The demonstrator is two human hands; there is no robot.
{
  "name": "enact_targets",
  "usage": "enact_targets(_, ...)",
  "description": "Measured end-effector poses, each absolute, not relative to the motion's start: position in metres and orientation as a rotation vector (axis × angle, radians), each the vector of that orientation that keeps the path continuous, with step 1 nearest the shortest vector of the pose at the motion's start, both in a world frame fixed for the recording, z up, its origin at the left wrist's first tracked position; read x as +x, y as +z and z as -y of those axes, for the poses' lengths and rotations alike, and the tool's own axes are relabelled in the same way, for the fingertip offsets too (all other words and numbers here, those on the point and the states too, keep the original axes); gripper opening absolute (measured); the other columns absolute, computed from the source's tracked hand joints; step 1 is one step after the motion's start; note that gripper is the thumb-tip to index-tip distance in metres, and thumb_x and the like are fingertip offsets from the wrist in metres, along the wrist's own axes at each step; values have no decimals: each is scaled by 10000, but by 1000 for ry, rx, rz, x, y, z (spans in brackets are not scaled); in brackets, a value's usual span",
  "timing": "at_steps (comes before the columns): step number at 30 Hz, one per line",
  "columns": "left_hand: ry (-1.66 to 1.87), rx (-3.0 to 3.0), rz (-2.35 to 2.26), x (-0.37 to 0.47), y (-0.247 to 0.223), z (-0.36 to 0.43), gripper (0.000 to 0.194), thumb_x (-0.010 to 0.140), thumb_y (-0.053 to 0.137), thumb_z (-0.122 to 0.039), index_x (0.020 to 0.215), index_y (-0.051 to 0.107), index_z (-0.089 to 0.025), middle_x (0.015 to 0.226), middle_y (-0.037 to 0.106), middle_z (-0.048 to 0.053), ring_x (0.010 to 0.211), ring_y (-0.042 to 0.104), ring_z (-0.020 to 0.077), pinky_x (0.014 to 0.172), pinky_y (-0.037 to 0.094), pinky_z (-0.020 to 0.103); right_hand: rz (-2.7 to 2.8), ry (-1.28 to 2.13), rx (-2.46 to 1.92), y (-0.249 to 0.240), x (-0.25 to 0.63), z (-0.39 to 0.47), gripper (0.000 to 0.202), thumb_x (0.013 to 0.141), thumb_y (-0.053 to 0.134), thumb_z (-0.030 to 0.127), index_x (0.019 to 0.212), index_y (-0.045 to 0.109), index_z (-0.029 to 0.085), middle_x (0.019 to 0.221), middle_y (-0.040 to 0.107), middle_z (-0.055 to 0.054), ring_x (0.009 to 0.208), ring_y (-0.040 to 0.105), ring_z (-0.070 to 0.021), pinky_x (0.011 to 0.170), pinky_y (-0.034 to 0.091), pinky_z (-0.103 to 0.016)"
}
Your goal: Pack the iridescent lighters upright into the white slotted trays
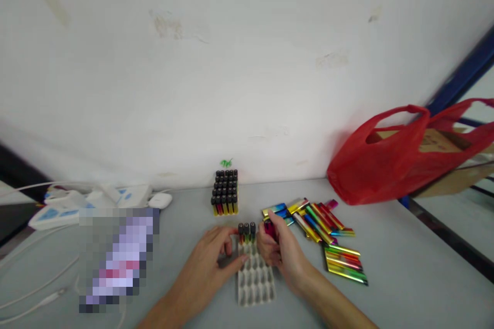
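Observation:
A white slotted tray lies in front of me, with three black-topped metallic tubes upright in its far row at the left. My left hand steadies the tray from the left, its thumb over the slots and its index fingertip beside the leftmost tube. In my right hand, at the tray's far right corner, a magenta metallic tube with a dark top is pinched between thumb and curled fingers. Its lower end is hidden by the fingers. The exact kind of these tubes does not show.
A filled block of black-topped tubes stands near the wall. Loose shiny tubes lie heaped at the right. A red bag with a cardboard box sits far right. At left are a power strip, cables and a pixelated object.

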State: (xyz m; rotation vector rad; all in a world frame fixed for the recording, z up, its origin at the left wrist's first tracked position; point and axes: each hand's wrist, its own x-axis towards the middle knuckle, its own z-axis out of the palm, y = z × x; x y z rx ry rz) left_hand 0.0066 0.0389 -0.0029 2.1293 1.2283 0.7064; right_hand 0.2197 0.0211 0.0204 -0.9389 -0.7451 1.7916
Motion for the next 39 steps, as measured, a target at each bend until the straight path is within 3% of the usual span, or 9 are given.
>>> enact_targets(20, 702, 2135, -1228, 7, -1, -39, 220, 981, 796, -399, 1118, 716, -246, 893, 688, 9, 871, 665, 269, 800, 508, 354, 766, 1716, -994, 14, 217, -22, 682, 840, 668, 829, 584, 352, 282, 517, 216, 115, 476, 113, -86, 465, 76, -292)
enact_targets(39, 710, 2145, -1230, 6, -5, -41, 198, 987, 813, -386, 978, 672, -246, 896, 676, 1, 869, 659, 262, 791, 486, 342, 812, 1581, -1097, 15, 211, -21, 632, 863, 603, 799, 602, 337, 288, 520, 205, 105, 483, 113, -96, 464, 81, -289)
